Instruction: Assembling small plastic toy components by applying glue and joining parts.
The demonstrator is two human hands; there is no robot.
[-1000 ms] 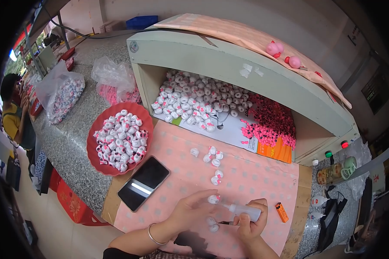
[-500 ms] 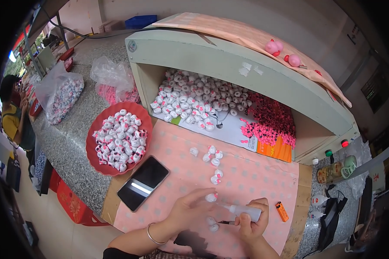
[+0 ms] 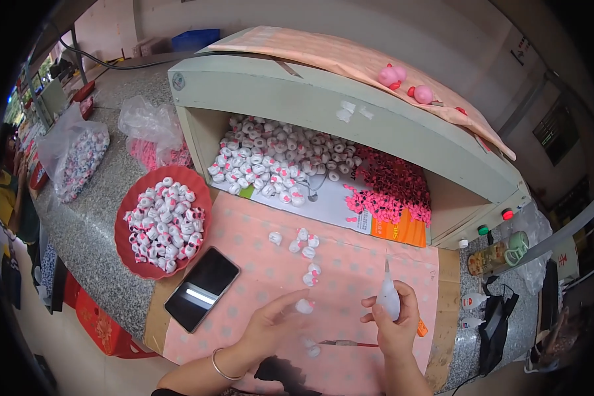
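Observation:
My right hand (image 3: pixel 395 323) grips a small white squeeze bottle (image 3: pixel 387 297) upright, with its thin nozzle pointing up. My left hand (image 3: pixel 275 325) rests on the pink dotted cloth (image 3: pixel 244 237) with its fingers spread, and its fingertips touch a small white-and-pink piece (image 3: pixel 303 306). A thin red-handled brush (image 3: pixel 346 343) lies on the cloth between the two hands. Several more small white pieces (image 3: pixel 303 247) are scattered on the cloth beyond the hands.
A red dish (image 3: pixel 124 228) heaped with white-and-pink pieces sits at the left, a black phone (image 3: pixel 201 288) beside it. Behind stands an open pale-green box (image 3: pixel 297 105) holding white pieces and pink parts (image 3: pixel 393 191). Plastic bags (image 3: pixel 79 155) lie left; bottles (image 3: pixel 498 254) stand right.
My right hand has turned the white bottle from lying sideways to upright. My left hand has stretched its fingers out toward the small piece on the cloth.

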